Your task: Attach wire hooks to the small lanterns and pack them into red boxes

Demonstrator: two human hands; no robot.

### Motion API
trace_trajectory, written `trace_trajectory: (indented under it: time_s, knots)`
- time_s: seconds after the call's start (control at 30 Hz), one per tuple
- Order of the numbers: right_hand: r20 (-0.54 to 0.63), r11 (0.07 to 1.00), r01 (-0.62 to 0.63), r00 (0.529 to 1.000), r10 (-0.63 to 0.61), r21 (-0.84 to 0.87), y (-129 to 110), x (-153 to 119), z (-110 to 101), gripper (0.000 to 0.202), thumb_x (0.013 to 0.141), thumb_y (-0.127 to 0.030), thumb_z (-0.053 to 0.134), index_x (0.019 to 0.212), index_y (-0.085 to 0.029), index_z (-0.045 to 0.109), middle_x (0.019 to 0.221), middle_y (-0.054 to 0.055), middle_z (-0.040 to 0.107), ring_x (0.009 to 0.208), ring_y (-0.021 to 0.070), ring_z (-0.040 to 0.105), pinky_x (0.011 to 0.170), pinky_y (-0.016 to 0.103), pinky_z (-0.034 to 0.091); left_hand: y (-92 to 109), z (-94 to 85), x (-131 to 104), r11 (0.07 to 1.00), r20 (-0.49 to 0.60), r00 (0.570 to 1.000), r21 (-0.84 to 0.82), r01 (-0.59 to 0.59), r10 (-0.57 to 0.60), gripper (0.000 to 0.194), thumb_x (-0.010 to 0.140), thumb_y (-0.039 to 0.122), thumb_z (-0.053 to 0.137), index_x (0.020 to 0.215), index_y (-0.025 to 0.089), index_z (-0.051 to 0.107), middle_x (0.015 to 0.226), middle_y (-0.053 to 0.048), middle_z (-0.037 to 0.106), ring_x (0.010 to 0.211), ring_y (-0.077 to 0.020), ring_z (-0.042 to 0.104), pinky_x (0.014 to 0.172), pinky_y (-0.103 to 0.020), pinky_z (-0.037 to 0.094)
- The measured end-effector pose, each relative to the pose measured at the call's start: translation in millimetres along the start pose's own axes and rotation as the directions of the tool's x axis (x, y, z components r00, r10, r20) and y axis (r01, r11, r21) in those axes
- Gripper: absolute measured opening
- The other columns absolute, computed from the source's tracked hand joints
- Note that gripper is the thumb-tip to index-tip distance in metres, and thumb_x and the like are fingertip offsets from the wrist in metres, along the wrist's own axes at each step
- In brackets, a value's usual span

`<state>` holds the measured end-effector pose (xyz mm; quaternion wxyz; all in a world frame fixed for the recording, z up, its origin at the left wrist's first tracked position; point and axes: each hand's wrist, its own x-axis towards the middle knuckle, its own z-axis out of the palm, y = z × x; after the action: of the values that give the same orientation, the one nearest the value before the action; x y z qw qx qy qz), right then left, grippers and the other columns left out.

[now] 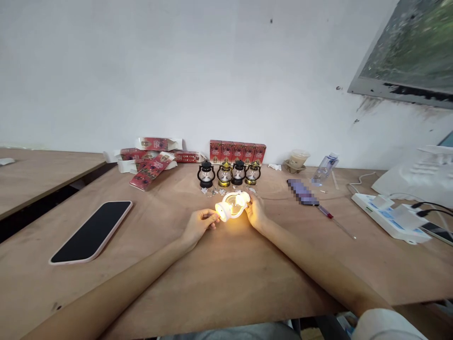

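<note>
A small white lantern (232, 206), glowing warm yellow, is held tilted on its side just above the table. My left hand (201, 223) pinches its base at the left end. The fingers of my right hand (256, 210) close around its top at the right end; some of them are hidden behind it. Just beyond the lantern stand two black lanterns, one at the left (205, 174), and two gold-and-black ones, one at the right (252, 174). Small whitish scraps (222, 191) lie in front of them.
Red boxes (237, 152) stand in a row by the wall; opened red boxes (150, 171) pile up to their left. A phone (92, 232) lies left. On the right are a screwdriver (329, 215), a cup (297, 159), a bottle (324, 169) and a power strip (385, 219).
</note>
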<state>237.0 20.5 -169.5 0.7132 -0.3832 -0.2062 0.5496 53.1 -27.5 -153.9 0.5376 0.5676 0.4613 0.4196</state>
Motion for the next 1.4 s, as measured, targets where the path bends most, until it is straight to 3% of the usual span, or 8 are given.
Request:
trace_trajectory:
  time_s: [0.13,0.3,0.6,0.83,1.03,1.4]
  knots:
    - [0.061,0.999,0.045,0.997,-0.047,0.020,3,-16,1,0.015,0.070,-0.032,0.063,0.071,-0.026,0.050,0.072,-0.007,0.066,0.069,0.0107,0.066,0.061,0.022,0.055,-2,-0.1,0,1.000,-0.025,1.000,-0.008,-0.004,0.004,0.035,0.058,0.047,0.068,0.065,0.013,0.061,0.061,0.000,0.058,0.049,-0.0072,0.045,0.052,-0.021,0.035]
    - [0.231,0.997,-0.017,0.972,0.035,-0.081,3,-28,4,0.033,0.059,-0.029,0.075,0.083,-0.026,0.053,0.085,-0.005,0.067,0.072,0.0157,0.068,0.059,0.028,0.056,-1,3.2,-2,1.000,-0.032,0.999,0.014,-0.018,0.018,0.035,0.056,0.047,0.071,0.060,0.014,0.061,0.059,0.001,0.060,0.046,-0.0074,0.047,0.051,-0.022,0.038]
    - [0.183,0.994,-0.081,0.979,0.092,-0.066,4,-20,2,0.038,0.061,-0.030,0.079,0.086,-0.022,0.052,0.083,0.001,0.070,0.071,0.0176,0.069,0.061,0.030,0.057,-1,3.1,-8,0.984,-0.176,0.971,0.108,-0.143,0.161,0.032,0.064,0.047,0.068,0.067,0.015,0.065,0.063,0.000,0.066,0.045,-0.0097,0.056,0.051,-0.022,0.043]
    - [0.213,0.995,-0.022,0.976,0.043,-0.098,8,-22,1,0.047,0.055,-0.033,0.083,0.088,-0.022,0.051,0.091,-0.002,0.067,0.070,0.0160,0.069,0.064,0.031,0.058,-1,4.3,-9,0.972,-0.185,0.958,0.129,-0.197,0.218,0.033,0.062,0.047,0.071,0.067,0.015,0.068,0.051,0.001,0.061,0.046,-0.0124,0.059,0.051,-0.022,0.044]
    - [0.203,0.986,0.047,0.979,-0.013,-0.162,8,-27,2,0.047,0.058,-0.036,0.080,0.093,-0.024,0.051,0.099,-0.001,0.064,0.079,0.0163,0.068,0.069,0.033,0.058,-2,3.4,-8,0.969,-0.176,0.957,0.127,-0.212,0.232,0.032,0.062,0.046,0.071,0.069,0.015,0.068,0.056,-0.001,0.066,0.048,-0.0139,0.061,0.051,-0.023,0.046]
    - [0.205,0.975,0.068,0.978,-0.023,-0.212,8,-30,4,0.053,0.056,-0.041,0.080,0.097,-0.026,0.051,0.106,0.000,0.059,0.086,0.0176,0.065,0.065,0.032,0.058,-6,1.5,-5,0.958,-0.151,0.950,0.124,-0.257,0.275,0.031,0.065,0.046,0.070,0.071,0.015,0.065,0.060,0.001,0.061,0.046,-0.0113,0.060,0.049,-0.021,0.047]
